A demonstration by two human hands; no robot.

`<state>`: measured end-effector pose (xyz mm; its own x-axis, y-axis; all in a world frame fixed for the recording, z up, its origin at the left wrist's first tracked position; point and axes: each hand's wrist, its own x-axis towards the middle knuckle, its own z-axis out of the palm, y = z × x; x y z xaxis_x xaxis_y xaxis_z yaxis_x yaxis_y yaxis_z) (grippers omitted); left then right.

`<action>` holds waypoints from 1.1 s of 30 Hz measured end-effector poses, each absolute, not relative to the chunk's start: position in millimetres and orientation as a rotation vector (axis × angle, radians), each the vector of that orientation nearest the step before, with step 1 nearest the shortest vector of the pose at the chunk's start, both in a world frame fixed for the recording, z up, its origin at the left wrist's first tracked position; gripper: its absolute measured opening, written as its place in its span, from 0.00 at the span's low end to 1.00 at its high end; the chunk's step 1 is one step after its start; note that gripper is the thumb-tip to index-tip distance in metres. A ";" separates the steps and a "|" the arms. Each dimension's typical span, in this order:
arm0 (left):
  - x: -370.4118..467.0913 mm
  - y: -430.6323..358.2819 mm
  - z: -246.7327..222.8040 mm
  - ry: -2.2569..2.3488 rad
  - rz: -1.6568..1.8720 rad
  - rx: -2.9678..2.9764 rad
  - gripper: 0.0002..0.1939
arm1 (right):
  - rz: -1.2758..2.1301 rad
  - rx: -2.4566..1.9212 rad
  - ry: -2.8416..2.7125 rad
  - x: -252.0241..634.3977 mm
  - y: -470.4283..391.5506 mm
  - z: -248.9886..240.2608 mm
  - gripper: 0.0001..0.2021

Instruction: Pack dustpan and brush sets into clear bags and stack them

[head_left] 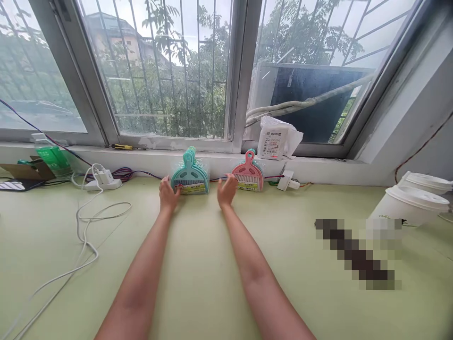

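Note:
A stack of teal dustpan-and-brush sets (190, 171) leans against the wall below the window, handles up. Beside it on the right stands a similar stack with a pink set (249, 170) in front and teal behind. My left hand (168, 193) is at the lower left edge of the teal stack, fingers apart, its thumb near the yellow label. Between the two stacks, nearer the pink one, my right hand (227, 190) is raised with fingers apart and nothing held. Both arms reach forward over the pale green table (198, 274).
White cables (83, 241) and a power strip (103, 181) lie at the left, near a green bottle (53, 155). On the sill are a yellow screwdriver (122, 147) and a white package (273, 140). White lidded cups (406, 205) stand at the right, beside a pixelated dark object (357, 255).

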<state>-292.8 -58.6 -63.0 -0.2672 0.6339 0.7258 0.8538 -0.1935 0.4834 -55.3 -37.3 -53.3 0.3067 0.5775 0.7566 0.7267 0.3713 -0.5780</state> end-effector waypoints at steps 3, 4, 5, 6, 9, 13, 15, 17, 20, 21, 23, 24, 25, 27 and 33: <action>-285.2 -70.0 -54.8 -1.701 -1.419 -1.724 0.37 | -0.197 -1.508 -0.915 -3.5 -25.6 -53.3 0.17; -283.2 -73.2 -52.9 -1.691 -1.406 -1.701 0.36 | -0.162 -1.592 -0.774 14.6 -20.8 -54.7 0.18; -281.5 -75.8 -51.4 -1.689 -1.396 -1.672 0.34 | -0.110 -1.658 -0.700 31.4 -16.0 -56.6 0.19; -280.3 -77.7 -50.3 -1.692 -1.392 -1.639 0.33 | -0.055 -1.711 -0.684 45.8 -11.5 -58.4 0.20; -279.1 -79.6 -48.1 -1.706 -1.408 -1.558 0.29 | 0.060 -1.816 -0.693 70.6 -2.5 -61.9 0.19; -280.1 -77.8 -47.9 -1.724 -1.418 -1.561 0.26 | 0.041 -1.857 -0.613 72.8 -1.2 -61.3 0.15; -280.9 -77.0 -48.7 -1.715 -1.405 -1.584 0.25 | 0.045 -1.856 -0.575 71.5 -2.7 -60.7 0.13; -281.7 -76.4 -49.7 -1.700 -1.388 -1.599 0.24 | 0.078 -1.847 -0.588 71.7 -4.2 -60.5 0.11; -282.6 -75.3 -50.6 -1.692 -1.368 -1.603 0.22 | 0.107 -1.829 -0.616 73.0 -5.4 -60.3 0.08; -282.8 -74.8 -50.7 -1.694 -1.362 -1.607 0.21 | 0.096 -1.819 -0.603 73.2 -5.4 -60.0 0.07; -282.6 -73.7 -50.8 -1.696 -1.356 -1.619 0.20 | 0.065 -1.791 -0.555 73.2 -5.4 -59.0 0.08; -282.4 -73.4 -50.7 -1.695 -1.356 -1.627 0.19 | 0.048 -1.768 -0.532 73.1 -5.7 -58.1 0.09; -282.1 -73.3 -50.5 -1.692 -1.359 -1.635 0.19 | 0.032 -1.737 -0.515 72.9 -6.5 -57.1 0.11; -281.6 -74.6 -49.1 -1.678 -1.374 -1.650 0.18 | 0.004 -1.657 -0.512 72.1 -10.3 -54.4 0.12; -271.2 -92.2 -38.6 -1.569 -1.469 -1.771 0.17 | 0.088 -1.540 -0.599 60.9 -53.2 -44.8 0.13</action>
